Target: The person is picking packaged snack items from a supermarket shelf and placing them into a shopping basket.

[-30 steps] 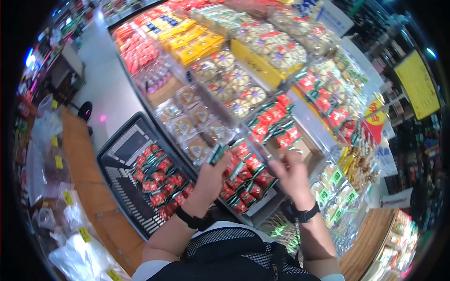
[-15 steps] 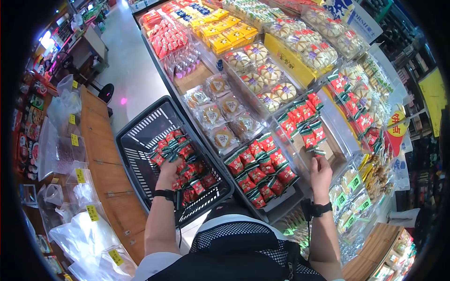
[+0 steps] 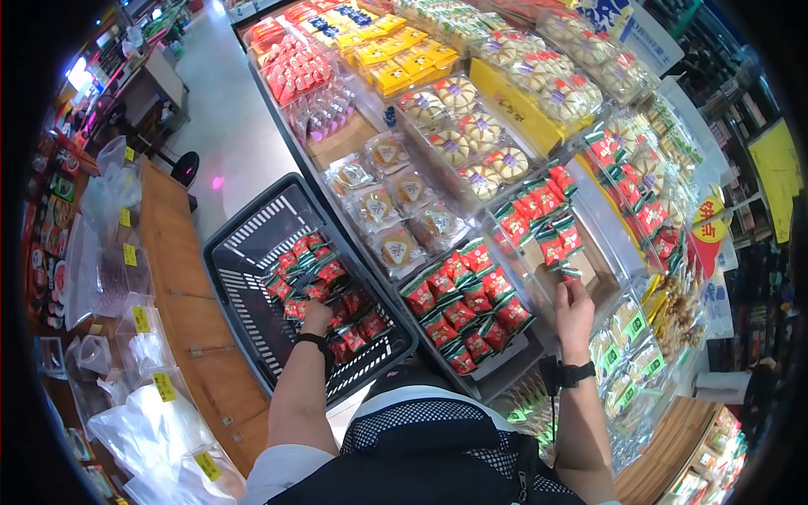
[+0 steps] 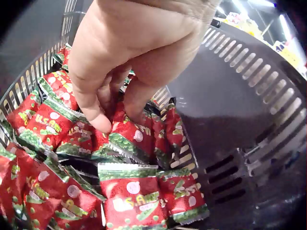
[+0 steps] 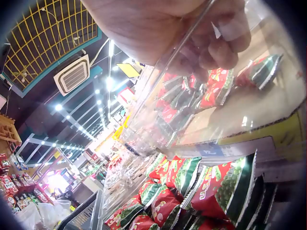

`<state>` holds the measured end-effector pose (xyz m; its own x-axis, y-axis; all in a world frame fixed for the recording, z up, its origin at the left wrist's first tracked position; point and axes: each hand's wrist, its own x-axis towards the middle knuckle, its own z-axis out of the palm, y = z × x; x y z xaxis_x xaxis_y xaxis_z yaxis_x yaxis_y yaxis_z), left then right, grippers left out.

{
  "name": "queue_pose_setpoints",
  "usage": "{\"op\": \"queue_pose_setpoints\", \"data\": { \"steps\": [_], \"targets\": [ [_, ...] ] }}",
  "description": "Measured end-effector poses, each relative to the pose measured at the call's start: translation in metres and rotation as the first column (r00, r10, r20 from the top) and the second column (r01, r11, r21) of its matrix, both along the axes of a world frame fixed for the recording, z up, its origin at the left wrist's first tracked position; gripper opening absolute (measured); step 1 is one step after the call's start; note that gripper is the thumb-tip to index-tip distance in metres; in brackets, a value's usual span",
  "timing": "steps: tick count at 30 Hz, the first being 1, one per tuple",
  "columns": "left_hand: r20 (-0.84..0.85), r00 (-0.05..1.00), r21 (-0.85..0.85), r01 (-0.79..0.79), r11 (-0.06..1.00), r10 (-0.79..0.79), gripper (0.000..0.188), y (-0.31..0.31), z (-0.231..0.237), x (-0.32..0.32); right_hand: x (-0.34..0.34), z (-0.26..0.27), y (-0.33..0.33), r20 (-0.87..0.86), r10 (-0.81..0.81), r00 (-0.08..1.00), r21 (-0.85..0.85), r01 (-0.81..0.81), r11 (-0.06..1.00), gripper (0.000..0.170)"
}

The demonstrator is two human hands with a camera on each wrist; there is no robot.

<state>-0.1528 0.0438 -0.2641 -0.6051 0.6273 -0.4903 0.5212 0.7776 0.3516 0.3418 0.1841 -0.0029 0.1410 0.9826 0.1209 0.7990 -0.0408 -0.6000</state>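
In the black basket point(image 3: 220, 290), my left hand point(image 3: 316, 318) reaches down among red and green snack packets point(image 3: 352, 337). The left wrist view shows the thumb and fingers of my left hand point(image 4: 132, 57) pinching one red packet point(image 4: 130, 136), with others around it. My right hand point(image 3: 575, 316) is over the clear-walled tray on the right, beside a few packets point(image 3: 551, 248). In the right wrist view the fingers of my right hand point(image 5: 211, 48) are curled behind a clear panel; a small pale corner, apparently of a packet, shows between them.
Between the hands, another tray holds several red packets point(image 3: 475, 296). Wrapped round cakes point(image 3: 396, 248) and other packaged goods point(image 3: 454, 147) fill the display behind. A wooden counter point(image 3: 181, 290) with plastic bags point(image 3: 147, 429) runs along the left of the basket.
Since the first frame, my left hand has moved from above the middle tray into the basket. My right hand has shifted slightly and stays at the right tray. The view has turned a little.
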Motion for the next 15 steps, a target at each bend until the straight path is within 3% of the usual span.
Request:
{"op": "queue_pose_setpoints", "data": {
  "steps": [1,3,4,5,6,7,8,9,10,11,13,15],
  "targets": [
    [0.001,1.000,0.002,0.010,1.000,-0.010,0.058,0.002,0.014,0.003,-0.001,0.001,0.000,0.001,-0.010,1.000,0.002,0.010,1.000,0.019],
    [0.167,0.980,-0.027,-0.107,0.994,0.110,0.068,0.011,0.057,0.016,-0.003,0.003,-0.001,0.006,-0.030,1.000,-0.022,0.030,0.999,0.019],
    [0.147,0.982,-0.049,-0.113,0.992,0.119,0.074,0.015,0.054,0.011,-0.003,0.003,-0.002,-0.002,-0.026,1.000,-0.002,0.026,1.000,0.018],
    [0.048,0.987,0.027,-0.156,0.987,0.155,0.082,0.020,0.070,0.020,-0.004,0.004,-0.003,-0.005,-0.039,0.999,-0.001,0.039,0.999,0.018],
    [-0.122,0.991,0.102,-0.036,0.994,0.049,0.076,0.022,0.051,0.007,-0.003,0.002,-0.003,0.002,-0.036,0.999,0.014,0.036,0.999,0.018],
    [-0.056,0.988,0.242,-0.124,0.962,0.141,0.069,0.030,0.057,0.003,-0.003,0.001,-0.003,0.010,-0.031,0.999,0.028,0.031,0.999,0.018],
    [-0.146,0.975,0.456,-0.085,0.886,0.168,0.061,0.032,0.041,-0.006,-0.002,0.002,-0.003,0.021,-0.031,0.999,0.025,0.031,0.999,0.018],
    [-0.354,0.927,0.541,0.094,0.836,0.125,0.047,0.038,0.067,0.000,-0.003,0.003,-0.003,0.030,-0.026,0.999,0.021,0.025,0.999,0.018],
    [-0.116,0.975,0.617,-0.081,0.783,0.192,0.040,0.051,0.112,0.017,-0.006,0.007,-0.003,0.044,-0.033,0.999,-0.003,0.033,0.999,0.017],
    [-0.075,0.983,0.764,-0.051,0.643,0.168,0.032,0.062,0.132,0.027,-0.006,0.007,-0.003,0.033,-0.037,0.999,-0.015,0.038,0.999,0.017],
    [0.087,0.992,0.871,-0.118,0.477,0.087,0.027,0.085,0.174,0.051,-0.007,0.010,-0.003,0.028,-0.035,0.999,-0.030,0.036,0.999,0.017],
    [0.346,0.933,0.854,-0.270,0.445,-0.098,0.022,0.099,0.229,0.091,-0.005,0.010,-0.002,0.030,-0.001,1.000,-0.066,0.003,0.998,0.017]
  ]
}}
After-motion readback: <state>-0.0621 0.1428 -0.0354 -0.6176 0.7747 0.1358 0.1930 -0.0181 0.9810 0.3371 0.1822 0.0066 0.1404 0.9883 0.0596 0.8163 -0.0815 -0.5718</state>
